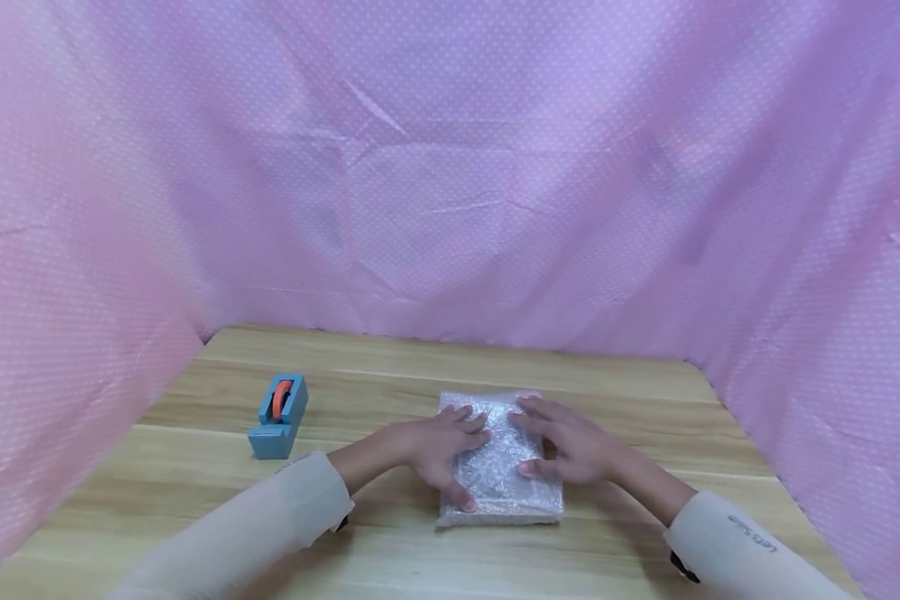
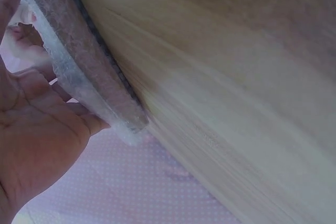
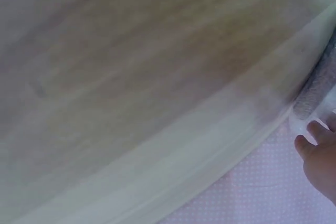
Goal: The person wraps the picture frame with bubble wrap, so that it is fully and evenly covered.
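A flat rectangular package in clear bubble wrap (image 1: 498, 492) lies on the wooden table in front of me. My left hand (image 1: 438, 450) rests on its left side, fingers spread over the top and thumb near the front edge. On the right side, my right hand (image 1: 573, 442) touches the wrap with extended fingers. What is inside the wrap is hidden. The left wrist view shows the wrapped edge (image 2: 89, 51) side-on beside my palm (image 2: 42, 135). In the right wrist view, only a corner of the package (image 3: 315, 90) shows, with fingertips (image 3: 304, 145) close to it.
A blue tape dispenser (image 1: 270, 442) with an orange roll (image 1: 281, 400) stands to the left, beyond my left forearm. Pink dotted cloth (image 1: 450, 208) hangs around the back and sides of the wooden table (image 1: 375, 371).
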The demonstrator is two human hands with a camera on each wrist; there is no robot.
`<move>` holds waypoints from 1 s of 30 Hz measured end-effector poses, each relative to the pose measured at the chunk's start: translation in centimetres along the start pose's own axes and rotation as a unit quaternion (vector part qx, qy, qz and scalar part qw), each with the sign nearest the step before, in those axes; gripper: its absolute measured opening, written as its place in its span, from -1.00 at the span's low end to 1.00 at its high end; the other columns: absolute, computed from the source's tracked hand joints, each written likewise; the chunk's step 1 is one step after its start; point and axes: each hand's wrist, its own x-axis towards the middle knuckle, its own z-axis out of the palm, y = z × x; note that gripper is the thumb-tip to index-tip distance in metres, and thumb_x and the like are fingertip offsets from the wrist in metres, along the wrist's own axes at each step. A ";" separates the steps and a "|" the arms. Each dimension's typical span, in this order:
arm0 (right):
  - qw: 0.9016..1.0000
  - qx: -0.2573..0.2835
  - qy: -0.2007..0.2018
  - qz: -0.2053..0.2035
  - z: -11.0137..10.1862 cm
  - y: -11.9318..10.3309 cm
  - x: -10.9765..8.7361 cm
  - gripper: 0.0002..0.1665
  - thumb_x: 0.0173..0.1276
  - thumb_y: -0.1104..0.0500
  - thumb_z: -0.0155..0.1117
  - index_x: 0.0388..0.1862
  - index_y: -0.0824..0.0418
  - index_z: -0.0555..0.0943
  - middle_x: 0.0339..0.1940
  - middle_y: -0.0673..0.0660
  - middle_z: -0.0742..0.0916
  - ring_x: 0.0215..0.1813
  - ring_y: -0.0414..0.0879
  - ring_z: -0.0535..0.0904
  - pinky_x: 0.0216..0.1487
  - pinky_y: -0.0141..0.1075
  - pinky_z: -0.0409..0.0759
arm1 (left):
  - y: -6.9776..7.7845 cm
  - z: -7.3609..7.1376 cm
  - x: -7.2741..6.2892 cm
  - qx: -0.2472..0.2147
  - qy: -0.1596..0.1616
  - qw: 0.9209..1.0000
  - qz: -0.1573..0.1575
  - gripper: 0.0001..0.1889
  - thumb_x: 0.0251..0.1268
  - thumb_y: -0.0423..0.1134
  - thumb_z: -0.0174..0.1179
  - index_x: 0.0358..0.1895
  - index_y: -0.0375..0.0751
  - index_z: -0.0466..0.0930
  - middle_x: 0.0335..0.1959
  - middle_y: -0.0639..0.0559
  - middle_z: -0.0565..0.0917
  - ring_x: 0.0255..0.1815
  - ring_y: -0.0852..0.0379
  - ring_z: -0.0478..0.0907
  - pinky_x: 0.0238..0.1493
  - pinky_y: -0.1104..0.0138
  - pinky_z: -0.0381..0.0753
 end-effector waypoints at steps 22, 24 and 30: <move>0.997 -0.045 -0.042 -0.036 -0.9 0.1 2.5 0.06 0.22 -0.49 0.31 0.48 0.18 0.42 0.50 0.29 0.44 0.52 0.30 0.28 0.48 0.27 0.22 | -0.1 0.4 -0.5 -0.021 0.028 0.999 0.015 0.11 0.13 0.43 0.29 0.58 -0.27 0.19 0.63 -0.24 0.09 0.64 -0.30 -0.06 0.60 -0.09 -0.09; 0.997 -0.039 -0.050 -0.041 -0.9 0.2 2.6 0.08 0.24 -0.49 0.30 0.52 0.16 0.38 0.51 0.26 0.43 0.52 0.25 0.30 0.46 0.23 0.29 | -0.1 0.3 -0.6 -0.023 0.028 0.999 0.017 0.11 0.13 0.43 0.29 0.58 -0.28 0.19 0.63 -0.25 0.09 0.64 -0.31 -0.06 0.60 -0.10 -0.09; 0.997 -0.027 -0.063 -0.034 -0.5 0.6 2.4 0.10 0.28 -0.53 0.22 0.60 0.08 0.30 0.56 0.25 0.36 0.54 0.20 0.27 0.41 0.20 0.37 | 0.0 0.0 -0.7 -0.018 0.029 0.999 0.010 0.11 0.13 0.44 0.29 0.58 -0.26 0.20 0.64 -0.25 0.08 0.64 -0.29 -0.05 0.61 -0.07 -0.08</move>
